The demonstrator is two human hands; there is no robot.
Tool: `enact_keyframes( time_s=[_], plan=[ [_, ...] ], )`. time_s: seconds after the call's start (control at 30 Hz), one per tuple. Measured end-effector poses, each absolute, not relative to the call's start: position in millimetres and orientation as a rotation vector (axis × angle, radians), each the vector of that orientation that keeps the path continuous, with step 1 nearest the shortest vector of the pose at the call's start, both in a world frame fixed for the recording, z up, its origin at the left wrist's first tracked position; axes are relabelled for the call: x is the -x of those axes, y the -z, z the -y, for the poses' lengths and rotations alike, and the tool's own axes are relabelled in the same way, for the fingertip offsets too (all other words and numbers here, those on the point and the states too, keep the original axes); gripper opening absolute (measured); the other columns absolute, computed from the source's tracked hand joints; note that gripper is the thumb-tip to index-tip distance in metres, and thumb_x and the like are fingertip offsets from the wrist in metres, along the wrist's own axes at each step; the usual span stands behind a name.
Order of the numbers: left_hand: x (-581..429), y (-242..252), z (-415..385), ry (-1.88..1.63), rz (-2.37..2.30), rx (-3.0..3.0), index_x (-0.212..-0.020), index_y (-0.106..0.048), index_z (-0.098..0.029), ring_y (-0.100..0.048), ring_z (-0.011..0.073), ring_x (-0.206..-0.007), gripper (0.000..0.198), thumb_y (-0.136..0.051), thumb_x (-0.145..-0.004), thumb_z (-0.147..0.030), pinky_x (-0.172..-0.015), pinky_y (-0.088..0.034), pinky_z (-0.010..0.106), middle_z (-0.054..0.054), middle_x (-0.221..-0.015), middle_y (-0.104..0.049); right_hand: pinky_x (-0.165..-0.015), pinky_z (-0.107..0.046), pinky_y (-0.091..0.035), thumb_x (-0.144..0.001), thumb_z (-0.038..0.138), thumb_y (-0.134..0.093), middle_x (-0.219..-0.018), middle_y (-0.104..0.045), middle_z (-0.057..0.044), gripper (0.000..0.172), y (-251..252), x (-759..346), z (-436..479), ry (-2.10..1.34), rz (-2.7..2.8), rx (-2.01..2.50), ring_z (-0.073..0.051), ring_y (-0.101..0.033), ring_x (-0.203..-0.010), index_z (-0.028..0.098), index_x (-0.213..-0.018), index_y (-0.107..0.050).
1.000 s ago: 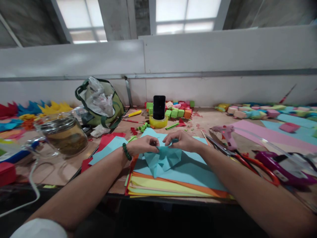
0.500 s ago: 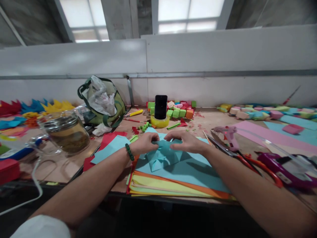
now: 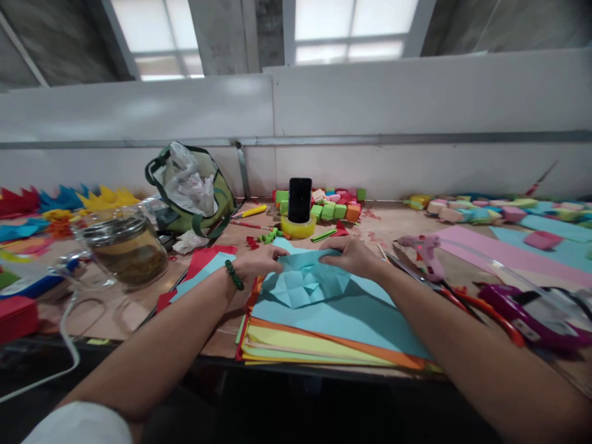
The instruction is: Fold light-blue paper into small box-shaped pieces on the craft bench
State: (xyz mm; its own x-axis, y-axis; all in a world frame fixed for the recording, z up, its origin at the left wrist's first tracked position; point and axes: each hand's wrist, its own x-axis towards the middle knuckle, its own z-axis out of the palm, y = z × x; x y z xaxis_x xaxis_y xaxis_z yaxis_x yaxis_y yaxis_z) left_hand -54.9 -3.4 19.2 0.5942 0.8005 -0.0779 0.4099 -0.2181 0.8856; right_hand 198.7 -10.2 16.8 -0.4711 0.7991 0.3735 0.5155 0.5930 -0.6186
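Note:
A creased light-blue sheet of folded paper [image 3: 308, 280] is held up by its far edge between my two hands. My left hand [image 3: 261, 260], with a green bead bracelet [image 3: 234, 275] at the wrist, pinches its left corner. On the other side, my right hand [image 3: 354, 256] grips the upper right edge between thumb and fingers. Fold lines and small raised flaps show in the paper's middle. Beneath it lies a stack of coloured paper [image 3: 333, 345], with blue on top and yellow, orange and red edges showing.
A phone [image 3: 300, 200] stands in a yellow tape roll [image 3: 298, 229], with folded paper cubes [image 3: 333, 211] behind. Scissors [image 3: 444, 290], a pink glue gun [image 3: 428, 253] and a purple device [image 3: 531, 317] lie right. A glass jar [image 3: 124, 250] and a green bag [image 3: 219, 194] stand left.
My hands have moved apart, and the blue paper between them has opened out wider and flatter. Its creased middle now shows more fully.

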Motion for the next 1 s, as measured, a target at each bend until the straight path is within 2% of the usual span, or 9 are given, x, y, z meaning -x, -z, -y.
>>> enact_keyframes(
  time_s=[0.17,0.27,0.33,0.43,0.53,0.73,1.0],
  plan=[
    [48.4,-16.1,4.7,-0.567,-0.955,-1.828,-0.077,-0.058,-0.014,-0.052,0.0122,-0.066,0.025,-0.065,-0.059,-0.029,-0.062,-0.039,0.023,-0.001,-0.069,-0.057,-0.065,-0.028,-0.050,-0.067,0.021,-0.067,-0.076,-0.071,-0.004,0.011,-20.6,-191.7,14.1,-0.639,2.217,0.931,-0.019,-0.065,-0.071,0.016,-0.075,-0.072],
    [43.9,-11.7,7.1,-0.615,-0.941,-1.852,-0.071,-0.052,-0.016,-0.048,0.0099,-0.062,0.018,-0.063,-0.061,-0.025,-0.058,-0.036,0.021,-0.003,-0.066,-0.053,-0.068,-0.027,-0.050,-0.064,0.015,-0.065,-0.080,-0.072,-0.004,0.013,-21.0,-188.1,16.1,-0.674,2.242,0.885,-0.018,-0.065,-0.075,0.017,-0.074,-0.072],
    [42.1,-10.7,9.4,-0.596,-0.917,-1.879,-0.069,-0.050,-0.016,-0.049,0.0099,-0.063,0.015,-0.061,-0.061,-0.022,-0.059,-0.036,0.020,-0.002,-0.068,-0.055,-0.064,-0.025,-0.049,-0.060,0.010,-0.062,-0.079,-0.071,-0.003,0.020,-19.7,-186.9,16.6,-0.693,2.231,0.903,-0.016,-0.064,-0.071,0.017,-0.076,-0.070],
    [40.8,-13.8,14.0,-0.532,-0.865,-1.940,-0.070,-0.053,-0.015,-0.050,0.0103,-0.065,0.013,-0.061,-0.061,-0.020,-0.060,-0.037,0.021,-0.001,-0.071,-0.058,-0.057,-0.022,-0.047,-0.055,0.004,-0.054,-0.081,-0.068,-0.002,0.026,-17.2,-184.9,17.7,-0.695,2.189,0.951,-0.012,-0.060,-0.064,0.016,-0.076,-0.064],
    [40.9,-18.4,18.0,-0.459,-0.830,-2.017,-0.072,-0.058,-0.014,-0.046,0.0091,-0.061,0.012,-0.063,-0.062,-0.019,-0.057,-0.035,0.020,-0.003,-0.067,-0.055,-0.059,-0.022,-0.047,-0.050,0.000,-0.048,-0.083,-0.063,-0.002,0.029,-16.8,-180.8,21.8,-0.662,2.169,0.960,-0.012,-0.060,-0.066,0.016,-0.072,-0.058],
    [41.6,-20.5,20.0,-0.400,-0.808,-2.145,-0.073,-0.058,-0.014,-0.044,0.0079,-0.057,0.008,-0.059,-0.067,-0.019,-0.054,-0.033,0.019,-0.005,-0.063,-0.051,-0.062,-0.022,-0.050,-0.049,-0.004,-0.041,-0.104,-0.058,-0.005,0.059,-18.0,-170.6,35.0,-0.523,2.256,0.907,-0.009,-0.061,-0.068,0.018,-0.100,-0.060],
    [38.7,-21.3,22.2,-0.390,-0.800,-2.071,-0.070,-0.057,-0.014,-0.041,0.0078,-0.057,0.008,-0.059,-0.062,-0.014,-0.053,-0.032,0.020,-0.005,-0.060,-0.048,-0.066,-0.024,-0.053,-0.057,-0.004,-0.046,-0.114,-0.056,-0.008,0.060,-19.3,-159.1,47.2,-0.530,2.280,0.861,-0.009,-0.064,-0.070,0.019,-0.111,-0.057]
  ],
)
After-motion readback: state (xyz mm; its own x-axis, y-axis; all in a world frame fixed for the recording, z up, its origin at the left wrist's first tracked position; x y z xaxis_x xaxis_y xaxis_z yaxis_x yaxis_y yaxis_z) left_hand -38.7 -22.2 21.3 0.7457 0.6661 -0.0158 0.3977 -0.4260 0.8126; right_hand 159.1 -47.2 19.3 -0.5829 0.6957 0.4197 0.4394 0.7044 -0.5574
